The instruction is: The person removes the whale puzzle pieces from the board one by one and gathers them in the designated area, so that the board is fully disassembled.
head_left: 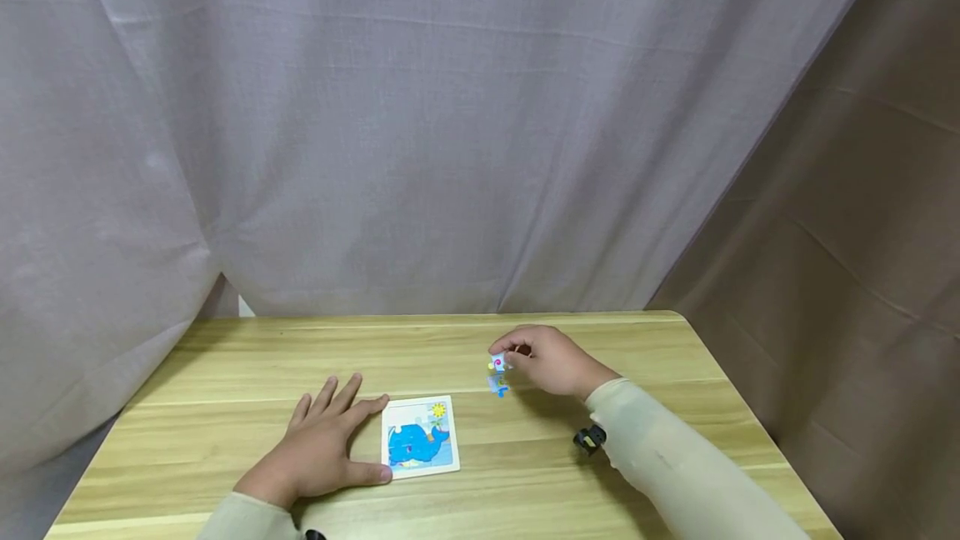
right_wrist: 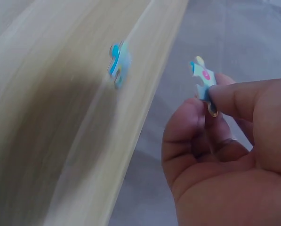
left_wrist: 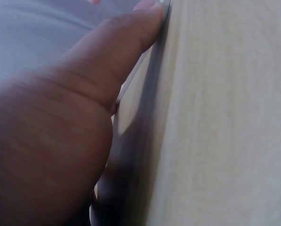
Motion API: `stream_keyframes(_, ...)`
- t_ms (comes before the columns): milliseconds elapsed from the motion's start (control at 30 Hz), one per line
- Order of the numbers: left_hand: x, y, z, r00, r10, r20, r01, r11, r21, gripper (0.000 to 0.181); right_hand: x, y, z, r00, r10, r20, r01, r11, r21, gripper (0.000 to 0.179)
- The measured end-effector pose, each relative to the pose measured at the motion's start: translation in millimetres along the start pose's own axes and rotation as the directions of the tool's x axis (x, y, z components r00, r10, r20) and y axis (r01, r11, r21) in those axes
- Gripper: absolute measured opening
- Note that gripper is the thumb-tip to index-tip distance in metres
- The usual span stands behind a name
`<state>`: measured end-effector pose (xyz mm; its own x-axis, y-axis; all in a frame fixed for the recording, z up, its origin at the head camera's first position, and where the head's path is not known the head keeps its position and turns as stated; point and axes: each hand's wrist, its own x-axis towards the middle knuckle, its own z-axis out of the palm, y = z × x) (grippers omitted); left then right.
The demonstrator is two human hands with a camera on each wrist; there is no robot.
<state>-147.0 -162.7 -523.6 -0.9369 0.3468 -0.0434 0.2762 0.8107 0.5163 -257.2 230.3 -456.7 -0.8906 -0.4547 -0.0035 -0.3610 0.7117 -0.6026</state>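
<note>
A square jigsaw board (head_left: 427, 472) with a pale frame lies flat, showing a blue whale and a yellow sun; its upper left area is a pale blank patch. Beside its left edge my left hand (head_left: 318, 452) is spread, the thumb touching the lower left corner and the index fingertip near the upper left one. My right hand (head_left: 551, 361) pinches a jigsaw piece (right_wrist: 205, 77) with a pink mark between thumb and fingers, above the table. Below it, a second jigsaw piece (right_wrist: 121, 66), blue and pale, lies on the wood.
The wooden table (head_left: 360, 348) ends at a grey curtain (head_left: 450, 148) behind it. Brownish cloth (head_left: 862, 273) hangs on the right. A black band (head_left: 589, 440) sits at the right wrist.
</note>
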Motion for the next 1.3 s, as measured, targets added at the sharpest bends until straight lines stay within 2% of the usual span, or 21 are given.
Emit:
stream_keyframes(133,-0.6,0.3,0.0,1.0,0.002,0.001,-0.002,1.0,0.002,0.108,-0.6,13,-4,1.0,0.021,-0.014,-0.021,1.0,0.0,0.023)
stream_keyframes(300,-0.1,0.3,0.2,1.0,-0.001,0.003,0.001,1.0,0.001,0.108,-3.5,27,-10,0.998,0.052,-0.034,-0.051,0.998,0.042,0.015)
stream_keyframes(500,-0.2,0.7,-0.5,1.0,0.005,0.002,-0.005,1.0,0.006,0.108,-6.6,43,-15,0.994,0.089,-0.061,-0.088,0.996,0.029,0.007)
stream_keyframes(933,-0.6,1.5,-1.2,1.0,0.0,0.002,0.0,1.0,-0.012,0.108,-10.9,66,-8,0.981,0.192,-0.02,-0.188,0.975,0.118,0.009)
stream_keyframes(1100,-0.7,2.8,-1.9,1.0,0.002,0.003,-0.002,1.0,-0.017,0.107,-13.6,70,-5,0.982,0.191,0.005,-0.19,0.97,0.15,0.01)
stream_keyframes(1300,-0.8,2.5,-2.6,1.0,0.0,0.004,0.0,1.0,-0.005,0.107,-14.1,73,-2,0.986,0.164,0.014,-0.165,0.984,0.069,0.008)
